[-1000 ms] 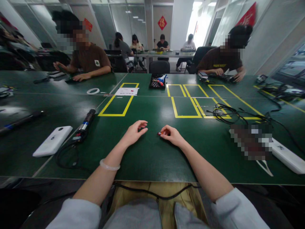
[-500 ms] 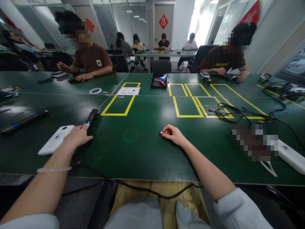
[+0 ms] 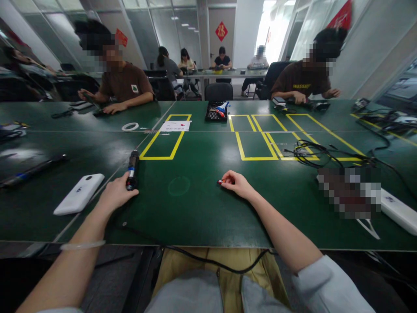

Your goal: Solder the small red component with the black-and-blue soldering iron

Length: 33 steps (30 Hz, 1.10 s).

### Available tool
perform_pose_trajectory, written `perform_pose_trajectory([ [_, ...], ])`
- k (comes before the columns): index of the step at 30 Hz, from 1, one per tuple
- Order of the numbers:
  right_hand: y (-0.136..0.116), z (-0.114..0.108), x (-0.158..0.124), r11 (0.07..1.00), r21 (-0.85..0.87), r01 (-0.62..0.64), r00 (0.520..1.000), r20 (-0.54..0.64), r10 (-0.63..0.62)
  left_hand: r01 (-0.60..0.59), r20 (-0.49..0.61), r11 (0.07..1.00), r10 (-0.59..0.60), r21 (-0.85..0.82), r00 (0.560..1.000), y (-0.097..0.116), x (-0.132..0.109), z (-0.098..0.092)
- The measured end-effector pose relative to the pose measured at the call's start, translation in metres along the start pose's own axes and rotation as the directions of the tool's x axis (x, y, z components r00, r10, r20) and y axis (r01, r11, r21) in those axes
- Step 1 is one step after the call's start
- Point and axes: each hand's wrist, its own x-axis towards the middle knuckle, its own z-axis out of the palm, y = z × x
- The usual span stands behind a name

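My left hand (image 3: pixel 117 191) is on a black electric screwdriver (image 3: pixel 132 167) with a blue band, gripping its near end between thumb and fingers. The tool's far end points away from me and seems to rest on the green table (image 3: pixel 195 208). Left of that hand lies a white, phone-shaped power bank (image 3: pixel 79 194). My right hand (image 3: pixel 237 184) rests low over the table, its fingertips pinched on a small red-and-dark piece (image 3: pixel 220 182). Most of this piece is hidden in the fingers, and its kind is unclear.
Yellow tape outlines (image 3: pixel 158 158) mark the table. A black tray (image 3: pixel 216 114) holds small parts. Tangled black cables (image 3: pixel 308 150) and a white device (image 3: pixel 400 208) lie right. A tape roll (image 3: pixel 130 126) and another dark tool (image 3: pixel 35 169) lie left. Two people sit opposite.
My left hand has moved right with the electric screwdriver, away from the power bank, and the tool now stands more in line with my view. My right hand has stayed in place.
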Motion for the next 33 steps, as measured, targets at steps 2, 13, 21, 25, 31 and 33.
perform_pose_trajectory([
  [2,0.000,0.000,0.000,1.000,0.004,-0.002,1.000,-0.001,0.002,-0.036,-0.041,0.999,0.035,-0.013,0.999,0.032,-0.008,0.000],
  [13,0.004,-0.003,0.001,1.000,0.005,0.014,1.000,-0.003,-0.014,-0.391,-0.211,0.898,0.349,-0.204,0.913,0.230,-0.048,-0.002],
  [21,0.000,-0.005,-0.002,0.993,-0.078,0.085,0.996,-0.002,-0.085,-0.558,-0.232,0.794,0.511,-0.243,0.828,0.277,-0.052,0.002],
  [25,0.003,-0.006,-0.001,0.988,-0.107,0.110,0.994,0.023,-0.109,-0.557,-0.240,0.786,0.506,-0.268,0.829,0.276,-0.051,0.005],
  [31,0.005,-0.009,0.000,0.988,-0.112,0.107,0.994,0.005,-0.107,-0.498,-0.242,0.823,0.442,-0.273,0.864,0.277,-0.056,0.007],
  [33,0.003,-0.010,-0.001,0.989,-0.114,0.090,0.996,-0.009,-0.091,-0.478,-0.236,0.837,0.424,-0.267,0.875,0.279,-0.056,0.005],
])
